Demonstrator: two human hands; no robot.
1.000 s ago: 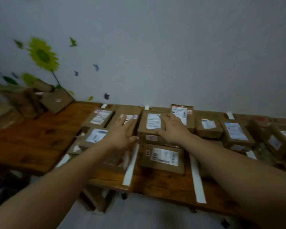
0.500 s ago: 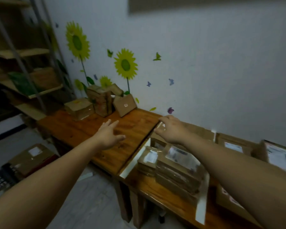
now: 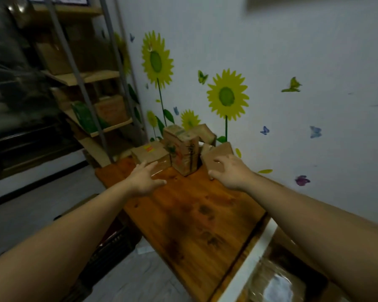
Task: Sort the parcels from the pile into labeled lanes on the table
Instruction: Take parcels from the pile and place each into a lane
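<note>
A small pile of brown cardboard parcels stands at the far end of the wooden table (image 3: 196, 216), against the wall. It holds a flat parcel with an orange sticker (image 3: 150, 154), a tall upright parcel (image 3: 183, 152) and a tilted parcel (image 3: 218, 155) leaning at the right. My left hand (image 3: 144, 178) reaches out with spread fingers, its fingertips at the near edge of the flat parcel. My right hand (image 3: 230, 172) lies over the front of the tilted parcel, fingers extended; no firm grip shows. A sorted parcel (image 3: 273, 284) lies at the bottom right beside a white tape strip (image 3: 255, 256).
A metal shelf rack (image 3: 90, 88) with boxes stands to the left of the table. Sunflower and butterfly stickers cover the wall (image 3: 314, 62) behind the pile. A dark crate (image 3: 111, 247) sits on the floor under the table's near left edge.
My view has swung left from the taped lanes to the pile. Both hands have left the sorted parcels and reached forward to the pile's parcels.
</note>
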